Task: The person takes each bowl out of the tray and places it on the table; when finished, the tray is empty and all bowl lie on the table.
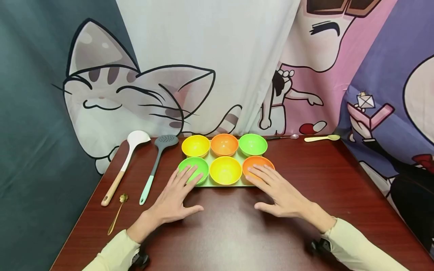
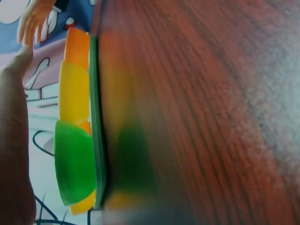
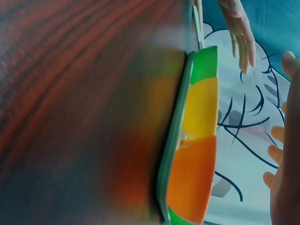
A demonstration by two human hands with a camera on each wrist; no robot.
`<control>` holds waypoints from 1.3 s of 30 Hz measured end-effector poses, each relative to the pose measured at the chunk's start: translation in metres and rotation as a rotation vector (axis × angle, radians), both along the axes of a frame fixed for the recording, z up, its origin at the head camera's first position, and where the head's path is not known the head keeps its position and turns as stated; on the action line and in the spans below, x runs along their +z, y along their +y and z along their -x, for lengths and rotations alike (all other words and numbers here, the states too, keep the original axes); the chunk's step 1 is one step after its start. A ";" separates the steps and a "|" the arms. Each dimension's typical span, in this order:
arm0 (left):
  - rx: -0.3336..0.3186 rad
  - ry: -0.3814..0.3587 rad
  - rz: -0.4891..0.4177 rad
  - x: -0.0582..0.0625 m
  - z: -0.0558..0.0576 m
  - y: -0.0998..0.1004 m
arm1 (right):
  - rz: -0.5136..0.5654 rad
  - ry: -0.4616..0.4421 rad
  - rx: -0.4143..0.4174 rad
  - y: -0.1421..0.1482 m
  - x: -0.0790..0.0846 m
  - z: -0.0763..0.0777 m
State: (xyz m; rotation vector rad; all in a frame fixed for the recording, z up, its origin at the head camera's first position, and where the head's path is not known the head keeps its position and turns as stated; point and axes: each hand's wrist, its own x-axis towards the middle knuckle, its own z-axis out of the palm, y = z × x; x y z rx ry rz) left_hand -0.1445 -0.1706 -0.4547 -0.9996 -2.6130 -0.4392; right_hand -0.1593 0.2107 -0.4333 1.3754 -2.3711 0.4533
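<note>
My left hand (image 1: 174,197) hovers with spread fingers above the front-left green bowl (image 1: 184,164), palm down and holding nothing. Over the front-right orange bowl (image 1: 249,162) hangs my right hand (image 1: 279,192), its fingers straight too. Between them a yellow bowl (image 1: 225,171) stands in the front row. Behind it, another yellow bowl (image 1: 196,146), an orange bowl (image 1: 224,145) and a green bowl (image 1: 253,145) make the back row. All stand on a pale green tray (image 1: 237,183). In both wrist views the hands are above the bowl rims, apart from them.
Left of the tray lie a white ladle (image 1: 130,154), a grey slotted turner (image 1: 157,160) and a small gold spoon (image 1: 118,214). Behind right, a dark-handled spoon (image 1: 283,137) and a pale yellow spoon (image 1: 322,138) lie along the table's (image 1: 223,233) back edge, before a printed curtain (image 1: 210,37).
</note>
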 end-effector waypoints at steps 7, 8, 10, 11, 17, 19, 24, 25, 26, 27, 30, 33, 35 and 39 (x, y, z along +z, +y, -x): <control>0.185 -0.204 -0.182 -0.003 0.008 -0.007 | 0.073 -0.042 -0.054 0.005 0.004 0.007; 0.217 -0.252 -0.236 -0.003 0.010 -0.009 | 0.088 -0.056 -0.061 0.006 0.005 0.009; 0.281 -0.348 -0.347 -0.001 0.016 -0.013 | 0.117 -0.086 -0.082 0.008 0.007 0.012; 0.311 -0.393 -0.401 -0.001 0.019 -0.015 | 0.133 -0.105 -0.096 0.009 0.008 0.013; 0.381 -0.591 -0.563 -0.012 0.030 -0.026 | 0.244 -0.205 -0.192 0.018 0.014 0.024; 0.381 -0.639 -0.599 -0.019 0.030 -0.027 | 0.288 -0.238 -0.216 0.022 0.014 0.028; 0.361 -0.690 -0.667 -0.034 0.030 -0.032 | 0.409 -0.362 -0.261 0.025 0.015 0.033; 0.355 -0.692 -0.668 -0.036 0.031 -0.033 | 0.433 -0.381 -0.270 0.026 0.013 0.034; 0.347 -0.694 -0.666 -0.038 0.033 -0.034 | 0.454 -0.397 -0.279 0.027 0.012 0.036; 0.341 -0.696 -0.658 -0.039 0.035 -0.035 | 0.473 -0.407 -0.286 0.028 0.011 0.038; 0.340 -0.699 -0.613 -0.040 0.041 -0.037 | 0.522 -0.422 -0.299 0.034 0.004 0.049; 0.347 -0.699 -0.544 -0.041 0.045 -0.038 | 0.582 -0.477 -0.323 0.037 0.003 0.060; 0.324 -0.677 -0.498 -0.044 0.047 -0.038 | 0.638 -0.524 -0.348 0.038 0.002 0.066; 0.258 -0.592 -0.470 -0.050 0.050 -0.038 | 0.785 -0.614 -0.395 0.038 -0.003 0.081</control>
